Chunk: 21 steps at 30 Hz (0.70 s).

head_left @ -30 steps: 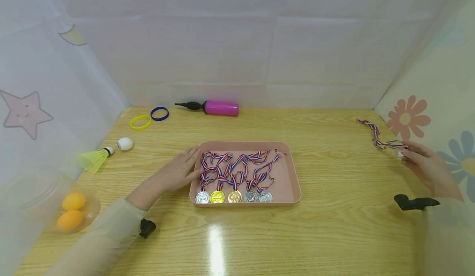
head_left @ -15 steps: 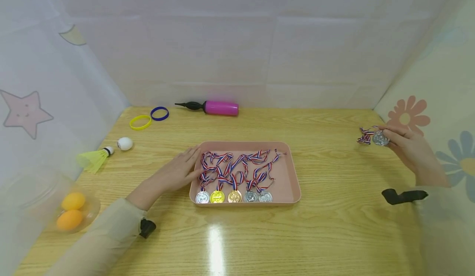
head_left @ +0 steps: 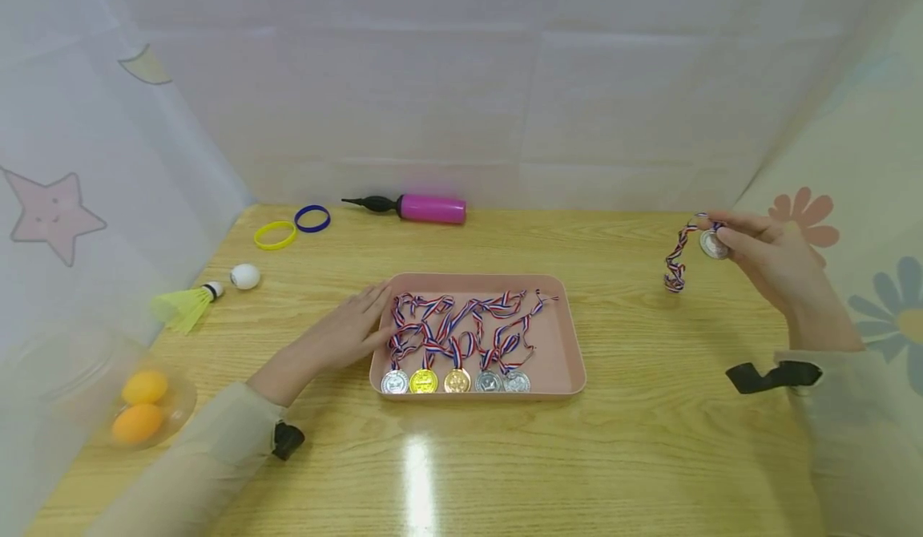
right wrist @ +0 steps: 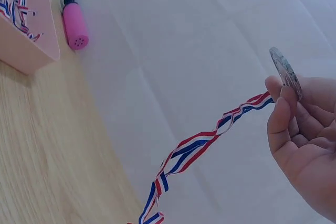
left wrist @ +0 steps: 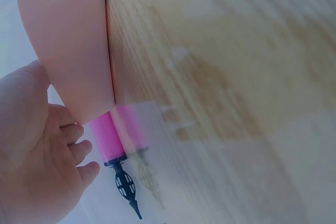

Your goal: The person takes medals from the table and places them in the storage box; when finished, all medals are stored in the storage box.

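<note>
My right hand [head_left: 775,260] pinches a silver medal [head_left: 714,244] between thumb and fingers at the right. Its red, white and blue ribbon [right wrist: 202,141] hangs down twisted on the left side of the hand. In the middle of the table stands a pink tray [head_left: 566,353]. Inside, several medals lie in a row along the near side: silver ones, a gold medal [head_left: 423,381] and a bronze-coloured medal [head_left: 457,381], their ribbons spread toward the back. My left hand [head_left: 339,341] rests with straight fingers against the tray's left wall.
A pink pump [head_left: 433,208] lies at the back, left of it a blue wristband [head_left: 312,219] and a yellow wristband [head_left: 275,236]. On the left are a white ball [head_left: 245,276], a yellow shuttlecock [head_left: 186,304] and a clear container [head_left: 186,405] with orange balls [head_left: 139,424].
The right hand has lifted the silver medal and carried it left and toward the back; its ribbon, earlier stretched along the table, now dangles. The left hand stays at the tray.
</note>
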Each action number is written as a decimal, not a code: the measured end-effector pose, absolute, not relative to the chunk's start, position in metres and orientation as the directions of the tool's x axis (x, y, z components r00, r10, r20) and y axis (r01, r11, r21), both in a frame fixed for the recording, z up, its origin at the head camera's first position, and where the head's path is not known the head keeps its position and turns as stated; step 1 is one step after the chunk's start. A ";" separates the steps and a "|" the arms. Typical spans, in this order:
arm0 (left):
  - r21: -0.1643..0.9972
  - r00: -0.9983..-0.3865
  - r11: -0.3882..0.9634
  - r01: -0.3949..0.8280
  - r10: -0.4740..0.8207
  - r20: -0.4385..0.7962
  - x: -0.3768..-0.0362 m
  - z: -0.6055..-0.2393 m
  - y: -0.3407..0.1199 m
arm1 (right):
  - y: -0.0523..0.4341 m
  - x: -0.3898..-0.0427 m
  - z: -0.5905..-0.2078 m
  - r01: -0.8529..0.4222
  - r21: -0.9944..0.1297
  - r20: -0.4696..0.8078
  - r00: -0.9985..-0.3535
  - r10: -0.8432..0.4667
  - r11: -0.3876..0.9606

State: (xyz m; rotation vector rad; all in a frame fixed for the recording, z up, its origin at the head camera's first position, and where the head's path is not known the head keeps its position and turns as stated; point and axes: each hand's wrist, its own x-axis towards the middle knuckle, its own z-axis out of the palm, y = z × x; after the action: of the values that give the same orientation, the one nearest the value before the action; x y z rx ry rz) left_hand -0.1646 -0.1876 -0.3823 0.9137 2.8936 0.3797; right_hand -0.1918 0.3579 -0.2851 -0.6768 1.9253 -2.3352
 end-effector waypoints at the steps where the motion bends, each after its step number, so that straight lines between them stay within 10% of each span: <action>1: 0.258 -0.818 0.791 0.554 0.575 -0.005 -0.165 -0.382 -0.188 | 0.354 -0.191 -0.281 -0.240 -0.942 0.305 -0.905 -0.298 -0.237; 21: 0.258 -0.820 0.794 0.550 0.572 -0.011 -0.164 -0.380 -0.188 | 0.255 -0.173 -0.218 -0.311 -0.871 0.453 -0.808 -0.377 -0.379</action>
State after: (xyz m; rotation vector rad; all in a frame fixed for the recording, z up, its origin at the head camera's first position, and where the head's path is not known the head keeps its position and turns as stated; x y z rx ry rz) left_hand -0.1644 -0.1876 -0.3804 0.9066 2.8916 0.3750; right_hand -0.1728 0.2549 -0.2181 -0.9580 1.7257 -2.3894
